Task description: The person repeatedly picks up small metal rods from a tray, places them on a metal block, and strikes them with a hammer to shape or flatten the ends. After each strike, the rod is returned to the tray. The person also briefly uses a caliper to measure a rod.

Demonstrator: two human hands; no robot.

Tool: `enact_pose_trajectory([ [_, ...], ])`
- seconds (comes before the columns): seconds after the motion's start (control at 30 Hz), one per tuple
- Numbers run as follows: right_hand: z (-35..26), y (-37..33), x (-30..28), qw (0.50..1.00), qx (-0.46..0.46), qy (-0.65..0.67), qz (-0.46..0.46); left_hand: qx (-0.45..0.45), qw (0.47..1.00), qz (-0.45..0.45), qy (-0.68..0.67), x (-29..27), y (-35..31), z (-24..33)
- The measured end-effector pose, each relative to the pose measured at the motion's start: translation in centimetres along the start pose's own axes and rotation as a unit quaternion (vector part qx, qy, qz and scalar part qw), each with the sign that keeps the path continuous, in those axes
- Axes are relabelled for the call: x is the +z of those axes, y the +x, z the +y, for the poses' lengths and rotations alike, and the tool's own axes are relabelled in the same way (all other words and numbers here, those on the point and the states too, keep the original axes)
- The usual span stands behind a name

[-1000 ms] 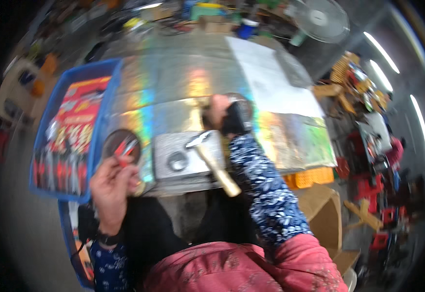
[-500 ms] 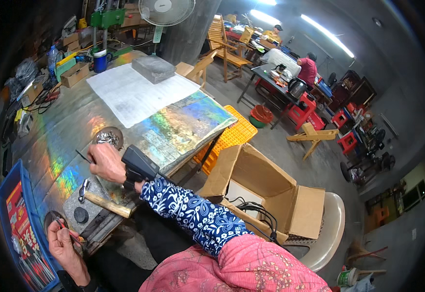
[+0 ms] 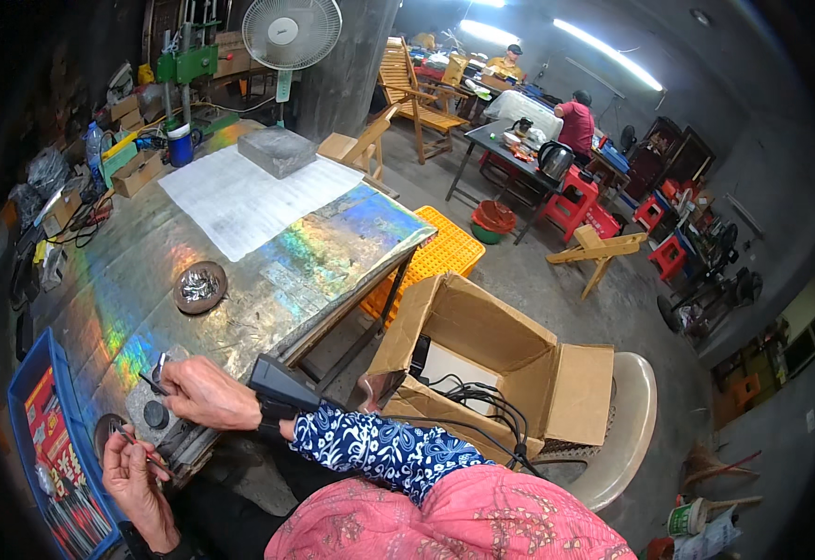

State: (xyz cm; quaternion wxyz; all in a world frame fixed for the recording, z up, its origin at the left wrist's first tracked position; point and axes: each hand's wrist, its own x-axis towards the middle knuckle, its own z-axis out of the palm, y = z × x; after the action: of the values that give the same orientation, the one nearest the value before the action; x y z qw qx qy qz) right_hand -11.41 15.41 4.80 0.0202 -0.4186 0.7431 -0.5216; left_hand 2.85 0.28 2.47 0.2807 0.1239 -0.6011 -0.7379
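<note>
My left hand (image 3: 139, 485), at the lower left by the table's edge, has its fingers pinched around a thin reddish rod (image 3: 154, 458). Just above and right of it, my right hand (image 3: 204, 392) is closed on a thin dark stick (image 3: 151, 383) that juts out leftward. Under and beside the right hand lies a grey stone block (image 3: 139, 403) bearing a round black disc (image 3: 155, 414). A hammer's metal head (image 3: 160, 363) shows past the right hand, which hides its handle. Farther back on the table sits a round brown dish (image 3: 200, 287) with shiny silvery stuff in it.
A blue tray (image 3: 17, 397) with several thin tools and a red packet stands at the left. White paper (image 3: 239, 215) and a grey block (image 3: 277, 152) lie at the table's back. Right of the table, an open cardboard box (image 3: 496, 336) with black cables rests on a chair (image 3: 633, 411).
My right hand has moved from near the brown dish down toward my left hand, stick still in it, and now covers the hammer handle. The whole view has shifted slightly.
</note>
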Motion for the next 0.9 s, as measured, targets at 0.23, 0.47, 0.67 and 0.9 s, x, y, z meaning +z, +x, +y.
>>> enact_pose_trajectory([
  [0.23,-0.8,-1.7,-1.2,0.996,-0.024,0.087,-0.027,-0.087,0.996,0.032,-0.006,2.7,-0.4,0.7],
  [0.47,-2.5,-3.5,-1.2,0.930,0.188,0.276,-0.150,-0.089,0.990,-0.046,-0.101,3.2,-1.5,0.6],
  [0.67,-3.4,-3.5,-0.7,0.941,0.174,0.244,-0.155,-0.108,0.985,-0.048,-0.127,3.3,-1.8,0.5],
  [0.9,-3.4,-4.5,-0.3,0.947,0.158,0.236,-0.147,-0.110,0.984,-0.054,-0.131,3.2,-2.3,0.4],
])
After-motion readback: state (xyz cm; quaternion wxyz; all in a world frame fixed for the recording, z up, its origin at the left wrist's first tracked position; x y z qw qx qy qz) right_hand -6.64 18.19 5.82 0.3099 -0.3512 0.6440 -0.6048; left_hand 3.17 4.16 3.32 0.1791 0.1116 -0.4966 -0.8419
